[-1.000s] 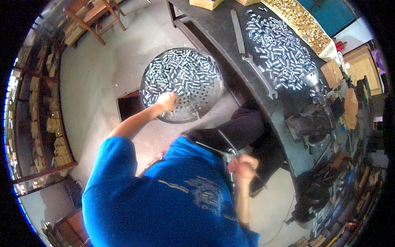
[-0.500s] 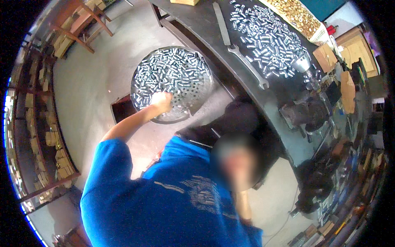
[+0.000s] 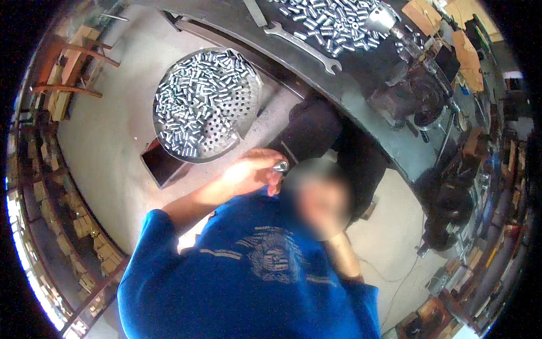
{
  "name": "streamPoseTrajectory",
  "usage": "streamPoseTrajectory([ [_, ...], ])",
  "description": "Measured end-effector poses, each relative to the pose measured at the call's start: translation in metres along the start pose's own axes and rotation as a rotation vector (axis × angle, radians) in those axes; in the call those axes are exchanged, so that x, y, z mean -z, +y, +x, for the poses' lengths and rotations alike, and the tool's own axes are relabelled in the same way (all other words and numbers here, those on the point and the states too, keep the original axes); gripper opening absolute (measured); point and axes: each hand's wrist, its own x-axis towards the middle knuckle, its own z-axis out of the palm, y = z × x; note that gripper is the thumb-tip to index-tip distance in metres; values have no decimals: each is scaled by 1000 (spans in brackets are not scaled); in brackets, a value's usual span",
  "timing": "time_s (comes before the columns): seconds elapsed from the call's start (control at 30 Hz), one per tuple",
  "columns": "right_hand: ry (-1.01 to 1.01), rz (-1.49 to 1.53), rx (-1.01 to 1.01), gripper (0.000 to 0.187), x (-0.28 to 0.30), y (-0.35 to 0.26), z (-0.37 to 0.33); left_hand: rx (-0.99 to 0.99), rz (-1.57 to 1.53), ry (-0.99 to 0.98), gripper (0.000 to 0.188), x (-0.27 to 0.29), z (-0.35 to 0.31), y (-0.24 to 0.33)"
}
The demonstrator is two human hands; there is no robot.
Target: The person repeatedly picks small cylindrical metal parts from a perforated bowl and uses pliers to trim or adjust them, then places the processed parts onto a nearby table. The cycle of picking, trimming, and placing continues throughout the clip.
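Note:
My left hand is raised near my chest and pinches a small shiny metal cylinder at its fingertips. Just beyond it stands a round perforated metal tray heaped with several of the same cylinders. My right hand is close to the left one but is blurred out, so what it holds cannot be made out. Only its forearm shows clearly, below the blur.
A dark workbench curves across the top with a long wrench, a spread of cylinders and a vise-like machine. A dark box sits under the tray. A wooden chair and shelves line the left.
My left hand has left the tray and come back toward my chest with one cylinder in its fingers. The view has tipped closer to the bench.

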Motion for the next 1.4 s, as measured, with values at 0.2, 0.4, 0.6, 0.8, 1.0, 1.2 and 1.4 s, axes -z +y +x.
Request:
streamPoseTrajectory([
  [0.2, -3, -21, 3, 33, 4, 9, -3, -23, 43, 14, 31, -2, 2, 0],
  [0.4, -62, -19, 7, 52, 4, 14, -2, -136, 471, 184, 27, -23, -2, 11],
  [0.6, -84, -8, -28, 54, -2, 27, -10, -147, 742, 102, 17, -30, -3, 15],
  [0.8, 36, 83, 61, 52, -7, 38, -7, -257, 751, 15, 17, -32, -2, 14],
  [1.0, 95, 90, -16, 29, 2, 7, 0, -222, 948, 74, 35, -13, -8, 27],
  [1.2, 104, 114, 2, 32, 2, 7, 1, -257, 966, 185, 32, 8, -12, 40],
  [1.4, 109, 49, 50, 39, 0, 7, 6, -218, 877, -44, 41, -25, -8, 37],
])
